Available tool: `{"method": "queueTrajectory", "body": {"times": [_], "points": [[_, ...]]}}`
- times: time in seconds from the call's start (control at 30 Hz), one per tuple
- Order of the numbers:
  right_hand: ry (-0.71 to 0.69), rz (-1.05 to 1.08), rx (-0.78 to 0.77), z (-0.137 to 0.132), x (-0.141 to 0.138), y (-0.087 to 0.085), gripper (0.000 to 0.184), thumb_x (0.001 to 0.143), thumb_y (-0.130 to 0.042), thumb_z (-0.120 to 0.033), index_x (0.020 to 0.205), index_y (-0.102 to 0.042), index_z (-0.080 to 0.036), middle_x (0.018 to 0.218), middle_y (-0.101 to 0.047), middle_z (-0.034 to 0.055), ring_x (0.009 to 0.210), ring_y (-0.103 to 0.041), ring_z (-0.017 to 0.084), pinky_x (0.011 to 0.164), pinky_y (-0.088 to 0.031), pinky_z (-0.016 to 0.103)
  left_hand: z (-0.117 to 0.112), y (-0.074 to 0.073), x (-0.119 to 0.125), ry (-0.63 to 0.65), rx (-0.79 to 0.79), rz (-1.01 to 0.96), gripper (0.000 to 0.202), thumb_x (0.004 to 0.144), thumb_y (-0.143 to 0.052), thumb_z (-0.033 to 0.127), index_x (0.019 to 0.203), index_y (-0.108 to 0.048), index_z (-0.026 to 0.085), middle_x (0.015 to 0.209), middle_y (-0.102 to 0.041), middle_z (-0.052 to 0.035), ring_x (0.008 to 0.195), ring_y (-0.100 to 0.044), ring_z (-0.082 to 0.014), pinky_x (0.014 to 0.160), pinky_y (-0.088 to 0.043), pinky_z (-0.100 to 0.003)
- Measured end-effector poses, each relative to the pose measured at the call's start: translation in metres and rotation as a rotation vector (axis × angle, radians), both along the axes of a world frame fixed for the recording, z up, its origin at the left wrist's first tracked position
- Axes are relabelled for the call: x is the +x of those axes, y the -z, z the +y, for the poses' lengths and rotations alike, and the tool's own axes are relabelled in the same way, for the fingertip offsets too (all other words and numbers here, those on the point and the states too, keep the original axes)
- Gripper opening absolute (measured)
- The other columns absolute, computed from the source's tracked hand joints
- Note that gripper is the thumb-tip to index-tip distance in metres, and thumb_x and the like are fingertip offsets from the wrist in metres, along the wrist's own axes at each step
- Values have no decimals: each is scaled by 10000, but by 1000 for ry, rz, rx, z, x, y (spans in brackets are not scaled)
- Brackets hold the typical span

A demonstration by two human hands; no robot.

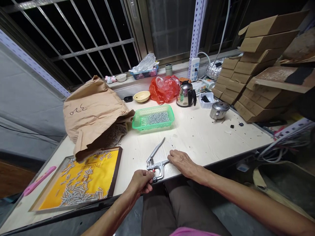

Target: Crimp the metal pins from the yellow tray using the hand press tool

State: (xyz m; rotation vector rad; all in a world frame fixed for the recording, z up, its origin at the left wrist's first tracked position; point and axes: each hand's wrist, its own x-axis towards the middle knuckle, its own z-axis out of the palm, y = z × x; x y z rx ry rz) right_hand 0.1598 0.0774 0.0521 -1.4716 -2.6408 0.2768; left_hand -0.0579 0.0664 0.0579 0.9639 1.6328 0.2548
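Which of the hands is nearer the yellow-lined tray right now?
Left. The left hand is to the right of the yellow-lined tray, apart from it, by the metal hand tool; the right hand is farther right, at the tool's handle end.

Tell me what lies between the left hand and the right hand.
In the head view, a metal hand tool lies there: the left hand is at its near end, the right hand at its lower handle.
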Motion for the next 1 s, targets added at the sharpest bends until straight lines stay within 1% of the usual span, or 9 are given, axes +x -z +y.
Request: {"method": "queueTrajectory", "body": {"times": [0.13, 0.27, 0.37, 0.43, 0.57, 0.7, 0.8, 0.93, 1.0], "points": [[0, 2, 29, 1, 0, 7, 160, 865, -440, -48, 892, -543, -168, 938, -547, 65, 823, -486, 177, 662, -340, 284, 0, 3, -1, 21, -16, -13, 504, 511, -654, 645, 564, -466, 181, 336, -521, 7, 271, -399, -76, 351, -243, -180], [-20, 9, 65, 0, 1, 13, 146, 870, -444, -53, 887, -540, -161, 927, -546, 66, 823, -481, 176, 678, -346, 287, 2, 2, 1, 83, 65, 37, 436, 565, -646, 579, 561, -472, 179, 352, -504, 36, 300, -468, -104, 353, -301, -189], [-37, 19, 86, 0, 2, 13, 147, 889, -430, -69, 873, -545, -159, 916, -547, 58, 819, -482, 171, 681, -349, 284, 3, 0, 2, 130, 67, 53, 395, 611, -616, 543, 552, -480, 177, 357, -500, 39, 309, -482, -108, 357, -330, -196], [-38, 38, 61, 3, 5, 11, 161, 906, -418, -95, 850, -554, -161, 889, -545, 45, 798, -487, 160, 663, -352, 271, 4, -2, 3, 154, 61, 72, 372, 637, -596, 520, 549, -478, 178, 346, -495, 38, 293, -466, -103, 355, -331, -197], [-25, 118, -24, 21, 11, -2, 210, 946, -398, -211, 855, -580, -162, 904, -532, 41, 765, -493, 134, 635, -366, 242, 4, -1, 3, 166, 120, 118, 340, 640, -606, 479, 553, -468, 181, 358, -487, 52, 304, -495, -119, 357, -358, -207], [11, 82, 127, 51, 8, -7, 213, 916, -411, -141, 1057, -560, -202, 1046, -507, 66, 884, -471, 179, 681, -367, 282, 4, 2, 2, 150, 104, 103, 357, 647, -587, 511, 574, -465, 183, 365, -484, 55, 315, -512, -129, 352, -383, -218], [-84, 1, 203, 75, -2, -4, 265, 895, -437, -106, 1105, -538, -232, 1061, -515, 67, 927, -444, 209, 722, -357, 322, 3, 5, 1, 144, 108, 99, 357, 659, -573, 514, 596, -473, 177, 407, -513, 51, 333, -535, -131, 347, -392, -214], [-312, -113, 256, 104, -13, -1, 139, 882, -466, -89, 893, -576, -172, 904, -561, 59, 905, -438, 208, 770, -332, 346, 3, 7, 0, 150, 103, 101, 327, 685, -569, 474, 602, -468, 175, 415, -504, 56, 363, -568, -141, 347, -398, -202], [-408, -141, 294, 114, -16, -1, 153, 882, -455, -73, 824, -572, -155, 845, -566, 55, 879, -441, 200, 785, -318, 350, 2, 7, 0, 141, 93, 100, 310, 697, -563, 455, 606, -470, 174, 413, -492, 61, 367, -577, -145, 343, -399, -200]]}}
